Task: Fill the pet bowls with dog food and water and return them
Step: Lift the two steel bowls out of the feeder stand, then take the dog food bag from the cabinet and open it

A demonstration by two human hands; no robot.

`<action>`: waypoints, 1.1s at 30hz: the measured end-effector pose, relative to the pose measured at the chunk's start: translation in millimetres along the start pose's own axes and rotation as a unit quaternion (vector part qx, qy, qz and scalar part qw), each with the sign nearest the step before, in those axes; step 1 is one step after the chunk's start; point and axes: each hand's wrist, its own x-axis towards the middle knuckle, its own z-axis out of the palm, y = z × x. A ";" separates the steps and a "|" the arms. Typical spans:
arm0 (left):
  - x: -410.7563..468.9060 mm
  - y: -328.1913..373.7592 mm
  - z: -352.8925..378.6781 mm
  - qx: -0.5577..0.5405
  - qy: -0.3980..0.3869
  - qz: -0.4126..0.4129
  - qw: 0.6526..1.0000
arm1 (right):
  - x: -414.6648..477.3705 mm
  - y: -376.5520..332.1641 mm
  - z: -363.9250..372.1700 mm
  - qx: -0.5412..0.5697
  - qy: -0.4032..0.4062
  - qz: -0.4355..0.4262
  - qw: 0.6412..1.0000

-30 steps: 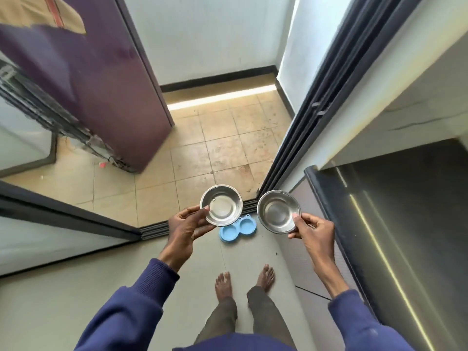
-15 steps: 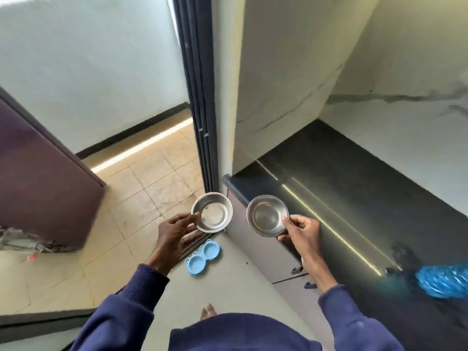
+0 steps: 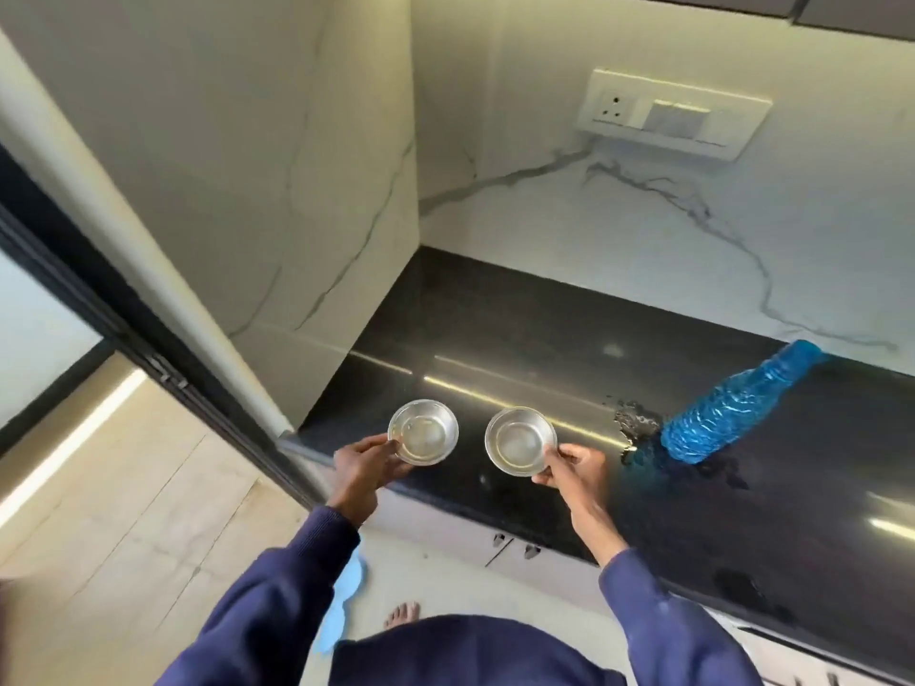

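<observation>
My left hand pinches the rim of one steel bowl, and my right hand pinches the rim of a second steel bowl. Both bowls look empty and sit side by side just over the front left part of the black countertop; I cannot tell if they touch it. A blue water bottle stands on the counter to the right of the bowls. The blue plastic bowl holder lies on the floor below, mostly hidden by my left sleeve.
A small puddle glistens on the counter beside the bottle. White marble walls close the counter at the back and left, with a socket panel above. A dark sliding door frame runs down the left. Cabinet doors sit under the counter.
My view has swung right from the doorway and floor to the counter. Both hands carried the bowls from above the blue holder to over the counter's front edge. The bottle came fully into view.
</observation>
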 end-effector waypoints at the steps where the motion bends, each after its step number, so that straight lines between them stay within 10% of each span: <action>1: 12.2 4.9 11.9 0.012 -0.009 -0.007 1.000 | 5.4 0.3 0.6 0.010 0.026 0.015 1.000; 14: 92.3 37.1 101.2 0.038 -0.076 -0.020 0.996 | 69.0 -11.6 12.7 0.130 0.159 0.128 0.970; 33: 101.7 49.9 135.6 0.042 -0.072 -0.044 0.996 | 102.5 -31.6 -5.1 0.116 0.080 0.120 0.983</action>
